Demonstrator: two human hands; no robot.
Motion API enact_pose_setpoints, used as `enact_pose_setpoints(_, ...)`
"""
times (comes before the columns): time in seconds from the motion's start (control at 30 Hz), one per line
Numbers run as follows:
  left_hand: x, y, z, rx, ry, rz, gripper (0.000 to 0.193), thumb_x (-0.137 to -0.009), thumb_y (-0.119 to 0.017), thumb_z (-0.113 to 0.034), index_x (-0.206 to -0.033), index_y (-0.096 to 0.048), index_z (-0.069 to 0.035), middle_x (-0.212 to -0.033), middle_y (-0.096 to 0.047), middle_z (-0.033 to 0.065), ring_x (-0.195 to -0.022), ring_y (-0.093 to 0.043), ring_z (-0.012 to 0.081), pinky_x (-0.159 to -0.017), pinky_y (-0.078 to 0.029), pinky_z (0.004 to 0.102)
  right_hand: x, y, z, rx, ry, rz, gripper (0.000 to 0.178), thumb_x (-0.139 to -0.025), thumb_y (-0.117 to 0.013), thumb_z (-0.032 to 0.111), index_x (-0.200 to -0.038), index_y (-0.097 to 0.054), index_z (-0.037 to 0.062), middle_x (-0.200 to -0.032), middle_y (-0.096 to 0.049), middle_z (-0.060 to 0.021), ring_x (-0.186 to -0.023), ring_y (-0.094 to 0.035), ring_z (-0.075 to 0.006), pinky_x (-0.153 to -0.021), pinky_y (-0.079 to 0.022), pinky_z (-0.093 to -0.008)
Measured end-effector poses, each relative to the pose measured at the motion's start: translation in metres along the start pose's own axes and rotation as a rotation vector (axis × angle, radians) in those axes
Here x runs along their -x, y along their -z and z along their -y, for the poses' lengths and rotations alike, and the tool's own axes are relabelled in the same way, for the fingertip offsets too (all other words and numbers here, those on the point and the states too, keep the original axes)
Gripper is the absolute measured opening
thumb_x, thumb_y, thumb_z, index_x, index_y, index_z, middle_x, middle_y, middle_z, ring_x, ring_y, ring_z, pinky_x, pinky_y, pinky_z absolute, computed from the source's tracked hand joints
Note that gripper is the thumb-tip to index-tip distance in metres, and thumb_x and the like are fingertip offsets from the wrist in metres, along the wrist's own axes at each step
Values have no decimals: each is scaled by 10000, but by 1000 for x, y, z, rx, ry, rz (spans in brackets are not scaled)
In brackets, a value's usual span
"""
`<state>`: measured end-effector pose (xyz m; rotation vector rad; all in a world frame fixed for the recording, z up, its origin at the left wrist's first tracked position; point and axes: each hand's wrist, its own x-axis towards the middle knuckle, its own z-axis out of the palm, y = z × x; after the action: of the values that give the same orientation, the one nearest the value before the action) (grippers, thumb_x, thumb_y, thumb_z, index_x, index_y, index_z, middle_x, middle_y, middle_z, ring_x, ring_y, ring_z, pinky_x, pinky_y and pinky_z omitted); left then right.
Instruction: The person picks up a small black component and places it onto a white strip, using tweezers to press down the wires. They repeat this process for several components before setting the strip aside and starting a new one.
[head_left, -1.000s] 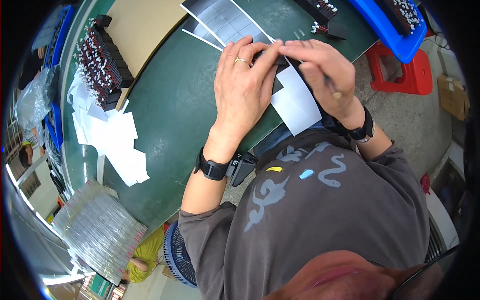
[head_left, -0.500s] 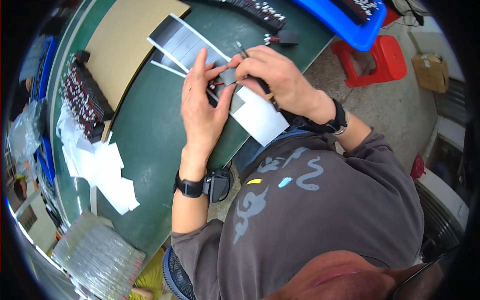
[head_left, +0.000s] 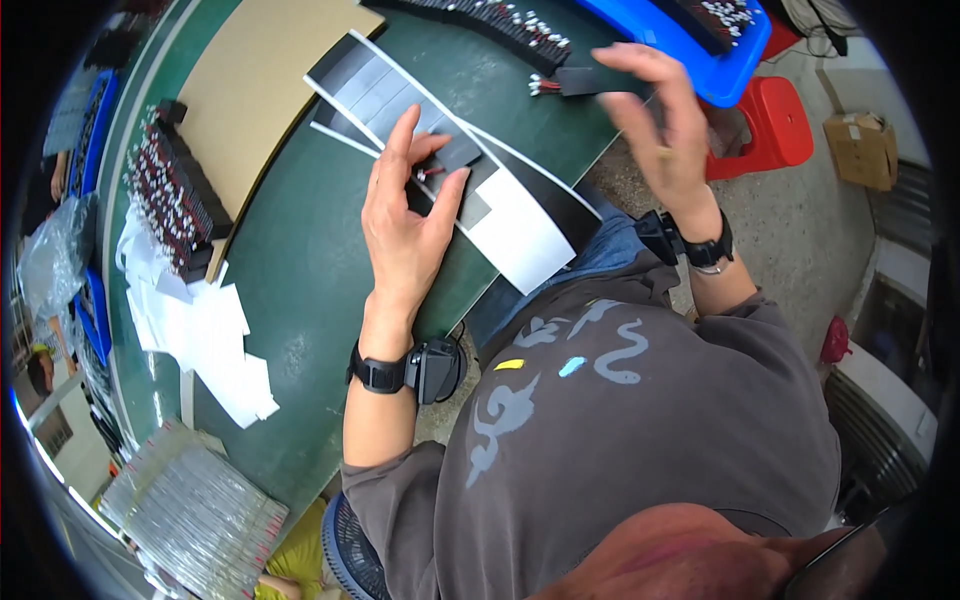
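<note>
My left hand is above the green table, its thumb and fingers around a small dark grey block with red wires and a white connector. Under and beside the block lie grey sheets with white edges and a white sheet; a dark strip sticks out to the right. My right hand, slightly blurred, is raised at the table's right edge with thumb and fingers apart, holding nothing visible. Just left of its fingertips lies another dark block with red wires and white connectors.
A row of wired black blocks lies at the far edge, beside a blue tray. On the left are a tan board, more wired blocks and white paper pieces. A red stool stands at right.
My right hand has let go of the small block at my left hand and moved right and away, fingers spreading near the other dark block. My left hand has stayed about where it was.
</note>
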<state>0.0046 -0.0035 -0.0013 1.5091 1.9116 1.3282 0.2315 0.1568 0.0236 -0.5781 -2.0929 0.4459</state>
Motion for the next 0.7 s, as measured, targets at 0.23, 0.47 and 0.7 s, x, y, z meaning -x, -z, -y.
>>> enact_pose_setpoints(0.23,-4,5,-2,-36,-9,-67,719,-799,-778,-17,-1460,-498,-63,-1134,-704,117,-1047,-662,254,-898,-534,349,0,-19,51,-997,-696,317,177,-1012,-647,163,-1080,-678,2,-870,-630,-3,-856,-584,-115,-778,-468,-266)
enact_pose_setpoints(0.47,-6,8,-13,-32,53,-50,711,-801,-772,-18,-1458,-500,-54,-1147,-680,139,-1072,-658,279,-924,-529,364,11,-62,61,-401,-480,453,191,-974,-712,180,-901,-684,6,-702,-574,20,-669,-538,-51,-622,-417,-212)
enact_pose_setpoints(0.7,-5,9,-14,-32,90,-41,704,-801,-779,-28,-1450,-507,-52,-1146,-678,135,-1042,-657,271,-901,-535,359,18,-72,59,-271,-328,317,232,-933,-762,146,-792,-632,14,-701,-607,12,-621,-541,-45,-567,-401,-218)
